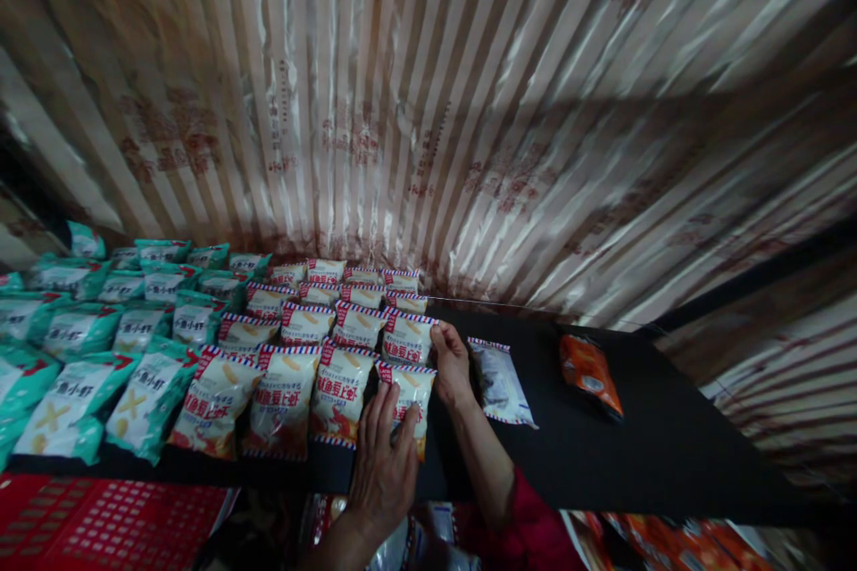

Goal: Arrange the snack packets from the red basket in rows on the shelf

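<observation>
My left hand (386, 459) lies over the front snack bag (413, 388) at the right end of the white bags with red lettering and striped edges. Its fingers are stretched out across the bag's left side and face, with the thumb apart. Just behind, my right hand (451, 366) closes its thumb and fingers on the right upper edge of a matching snack bag (405, 336) in the second row. The fingers behind that edge are partly hidden. More bags of this kind (343, 388) stand in rows to the left, leaning back slightly.
Teal snack bags (144, 393) fill the left of the black shelf (676, 437). To the right lie a face-down white bag (501, 382) and an orange bag (589, 372). Below are a red basket (113, 517) and orange packs (683, 540). A striped plastic sheet (402, 107) hangs behind.
</observation>
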Available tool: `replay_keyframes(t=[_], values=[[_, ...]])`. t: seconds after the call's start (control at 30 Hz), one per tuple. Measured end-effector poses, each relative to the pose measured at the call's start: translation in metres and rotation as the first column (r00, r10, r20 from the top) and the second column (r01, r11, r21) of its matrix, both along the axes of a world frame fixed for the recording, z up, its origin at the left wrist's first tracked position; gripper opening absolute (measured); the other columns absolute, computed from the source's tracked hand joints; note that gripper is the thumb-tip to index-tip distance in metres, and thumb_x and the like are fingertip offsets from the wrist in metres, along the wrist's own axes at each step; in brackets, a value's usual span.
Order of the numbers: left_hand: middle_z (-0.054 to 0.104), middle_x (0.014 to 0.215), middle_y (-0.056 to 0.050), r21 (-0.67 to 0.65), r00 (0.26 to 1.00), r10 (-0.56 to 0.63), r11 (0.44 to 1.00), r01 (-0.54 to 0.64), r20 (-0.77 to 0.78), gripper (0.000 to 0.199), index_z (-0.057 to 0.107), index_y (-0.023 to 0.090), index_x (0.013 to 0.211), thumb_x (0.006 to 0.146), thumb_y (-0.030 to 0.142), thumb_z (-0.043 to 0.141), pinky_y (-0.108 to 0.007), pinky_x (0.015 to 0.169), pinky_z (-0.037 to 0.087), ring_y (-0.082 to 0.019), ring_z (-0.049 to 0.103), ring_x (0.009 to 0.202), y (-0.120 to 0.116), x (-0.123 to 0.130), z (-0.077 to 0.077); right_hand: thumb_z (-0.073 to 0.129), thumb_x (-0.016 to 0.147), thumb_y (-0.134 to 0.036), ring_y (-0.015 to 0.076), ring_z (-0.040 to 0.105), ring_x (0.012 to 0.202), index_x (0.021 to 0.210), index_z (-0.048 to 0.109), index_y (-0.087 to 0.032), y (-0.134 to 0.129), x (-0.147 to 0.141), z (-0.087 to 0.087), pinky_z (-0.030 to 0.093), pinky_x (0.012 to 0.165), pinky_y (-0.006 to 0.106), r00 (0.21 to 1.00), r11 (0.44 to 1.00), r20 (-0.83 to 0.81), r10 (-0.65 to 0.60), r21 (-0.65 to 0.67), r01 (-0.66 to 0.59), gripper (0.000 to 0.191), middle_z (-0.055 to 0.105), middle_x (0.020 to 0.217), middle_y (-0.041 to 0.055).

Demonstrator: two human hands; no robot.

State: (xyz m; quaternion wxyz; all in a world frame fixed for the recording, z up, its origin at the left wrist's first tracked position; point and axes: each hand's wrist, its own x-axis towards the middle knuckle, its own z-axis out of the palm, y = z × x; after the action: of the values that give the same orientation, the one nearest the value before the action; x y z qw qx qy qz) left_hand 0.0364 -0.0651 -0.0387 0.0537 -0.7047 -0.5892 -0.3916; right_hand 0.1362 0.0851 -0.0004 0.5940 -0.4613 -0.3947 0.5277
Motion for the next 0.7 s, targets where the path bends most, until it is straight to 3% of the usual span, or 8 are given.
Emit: replay_keyframes(t=[0.2,0.3,0.4,0.53,0.7], values=[[0.025,0.148,-0.011,-0.001,1.000,0.008,1.000,-0.008,0.005,0.052,0.042,0.023,0.131,0.082,0.008,0.046,-0.045,0.102,0.036,-0.029,0.024,0.135,0.000,0.000,-0.002,0.072,0.060,-0.047,0.0123,0.051,0.053,0.075,0.060,-0.023,-0.004,-0.002,0.002,0.039,0.050,0.024,0.999,0.998,-0.013,0.038,-0.059,-0.039,0.031,0.062,0.065,-0.0041],[0.021,0.149,-0.011,-0.017,1.000,0.005,1.000,-0.005,0.007,0.054,0.040,0.023,0.133,0.082,0.007,0.045,-0.046,0.102,0.036,-0.029,0.022,0.136,0.000,0.000,-0.004,0.071,0.060,-0.048,0.0144,0.055,0.058,0.084,0.062,-0.023,-0.004,0.002,0.002,0.042,0.052,0.025,0.999,0.995,-0.017,0.051,-0.081,-0.052,0.035,0.065,0.072,-0.0020],[0.019,0.150,-0.011,-0.027,1.000,-0.001,1.000,0.001,0.011,0.054,0.039,0.022,0.133,0.082,0.008,0.046,-0.047,0.102,0.036,-0.029,0.021,0.136,0.001,0.000,-0.006,0.068,0.063,-0.049,0.0155,0.058,0.064,0.092,0.062,-0.022,-0.010,0.010,-0.001,0.045,0.057,0.027,0.995,0.995,0.085,-0.053,-0.082,0.060,0.040,0.067,0.079,0.0002],[0.019,0.149,-0.012,-0.015,1.000,0.008,1.000,-0.008,0.008,0.051,0.041,0.021,0.132,0.082,0.008,0.046,-0.047,0.102,0.037,-0.029,0.022,0.136,0.002,0.000,-0.005,0.063,0.069,-0.053,0.0163,0.059,0.071,0.093,0.063,-0.022,-0.044,0.021,-0.008,0.048,0.064,0.027,0.940,0.971,0.272,-0.205,-0.065,0.231,0.039,0.066,0.080,0.0006],[0.028,0.146,-0.013,0.003,0.999,0.045,0.999,-0.045,0.004,0.046,0.045,0.019,0.128,0.083,0.009,0.046,-0.046,0.100,0.039,-0.028,0.023,0.135,0.003,0.001,-0.002,0.060,0.072,-0.054,0.0234,0.061,0.095,0.099,0.064,-0.021,-0.111,0.027,-0.015,0.049,0.081,0.032,0.923,0.984,0.373,-0.098,-0.102,0.146,0.043,0.068,0.097,0.0058]])
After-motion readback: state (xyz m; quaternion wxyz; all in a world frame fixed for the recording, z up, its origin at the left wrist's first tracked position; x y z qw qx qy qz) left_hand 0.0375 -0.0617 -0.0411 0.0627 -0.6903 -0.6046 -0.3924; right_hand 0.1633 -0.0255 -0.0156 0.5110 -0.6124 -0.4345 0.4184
